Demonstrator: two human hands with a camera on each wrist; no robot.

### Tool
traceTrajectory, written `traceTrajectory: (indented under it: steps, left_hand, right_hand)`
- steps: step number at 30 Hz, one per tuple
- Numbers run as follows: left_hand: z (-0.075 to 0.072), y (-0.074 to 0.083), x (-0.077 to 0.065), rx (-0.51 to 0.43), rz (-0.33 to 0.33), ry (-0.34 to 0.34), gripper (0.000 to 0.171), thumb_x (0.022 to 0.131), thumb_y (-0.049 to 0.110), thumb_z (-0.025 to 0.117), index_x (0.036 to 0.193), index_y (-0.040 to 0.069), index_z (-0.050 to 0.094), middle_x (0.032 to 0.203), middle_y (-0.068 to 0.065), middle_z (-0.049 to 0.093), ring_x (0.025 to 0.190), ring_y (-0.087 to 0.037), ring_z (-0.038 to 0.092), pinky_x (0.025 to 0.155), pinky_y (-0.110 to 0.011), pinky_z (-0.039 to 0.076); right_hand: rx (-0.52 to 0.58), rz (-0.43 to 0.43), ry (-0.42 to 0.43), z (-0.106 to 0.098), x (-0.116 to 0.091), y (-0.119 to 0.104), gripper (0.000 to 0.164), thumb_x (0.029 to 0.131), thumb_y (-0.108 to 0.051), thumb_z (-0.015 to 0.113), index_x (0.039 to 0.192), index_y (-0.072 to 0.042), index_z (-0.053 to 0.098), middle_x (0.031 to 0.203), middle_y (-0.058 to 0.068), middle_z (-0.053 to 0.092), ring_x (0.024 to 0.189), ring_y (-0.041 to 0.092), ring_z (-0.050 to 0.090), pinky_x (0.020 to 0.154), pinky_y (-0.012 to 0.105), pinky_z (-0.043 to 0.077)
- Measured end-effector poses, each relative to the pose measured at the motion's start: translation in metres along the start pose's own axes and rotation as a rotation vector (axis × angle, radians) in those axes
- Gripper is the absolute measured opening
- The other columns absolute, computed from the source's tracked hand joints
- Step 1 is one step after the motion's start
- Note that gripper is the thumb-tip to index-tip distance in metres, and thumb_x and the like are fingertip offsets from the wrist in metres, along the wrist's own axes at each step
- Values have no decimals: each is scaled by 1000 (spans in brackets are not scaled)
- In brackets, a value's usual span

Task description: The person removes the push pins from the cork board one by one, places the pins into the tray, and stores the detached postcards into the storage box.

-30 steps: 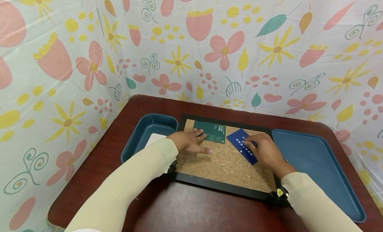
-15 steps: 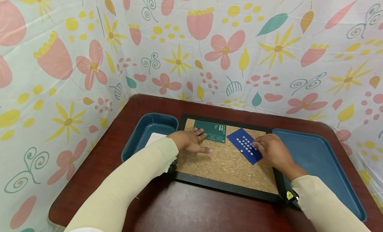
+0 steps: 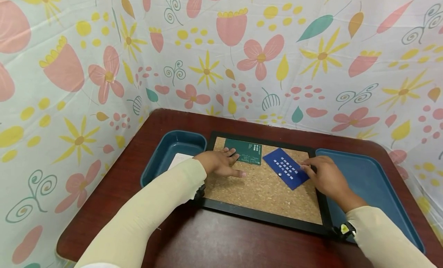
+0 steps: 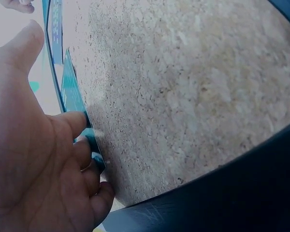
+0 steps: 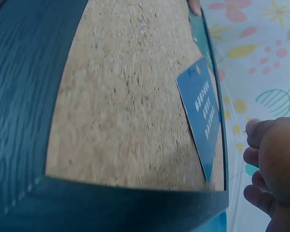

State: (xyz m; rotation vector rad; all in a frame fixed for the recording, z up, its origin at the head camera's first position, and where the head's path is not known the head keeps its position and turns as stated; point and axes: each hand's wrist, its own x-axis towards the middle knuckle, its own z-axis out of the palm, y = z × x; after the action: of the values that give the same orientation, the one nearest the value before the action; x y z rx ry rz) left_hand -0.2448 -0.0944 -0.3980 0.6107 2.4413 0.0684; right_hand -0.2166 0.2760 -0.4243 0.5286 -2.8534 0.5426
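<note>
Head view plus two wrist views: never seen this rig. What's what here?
There's no machine: a person works with bare hands. The wide picture comes from a camera worn on the head; the two close-ups come from cameras on the left and right wrists. On the table lies a black-framed corkboard bearing a green card and a blue card. Beside it are a left tray, with something white in it, and a right tray. The left hand rests its fingers on the green card. The right hand, near the blue card, pinches something thin, probably a pin; it's too small to be sure.
</note>
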Motion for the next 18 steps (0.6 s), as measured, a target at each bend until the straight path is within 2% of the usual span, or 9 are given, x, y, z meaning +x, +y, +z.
traceTrajectory:
  steps: [18]
  left_hand:
    - [0, 1, 0, -5, -11, -4, 104, 85, 93, 24, 166, 31, 3, 171, 6, -8, 156, -21, -8, 124, -51, 7]
  right_hand:
    - [-23, 31, 19, -9, -12, 19, 18, 99, -14, 70, 109, 1, 75, 117, 29, 66, 122, 52, 47, 94, 72, 40]
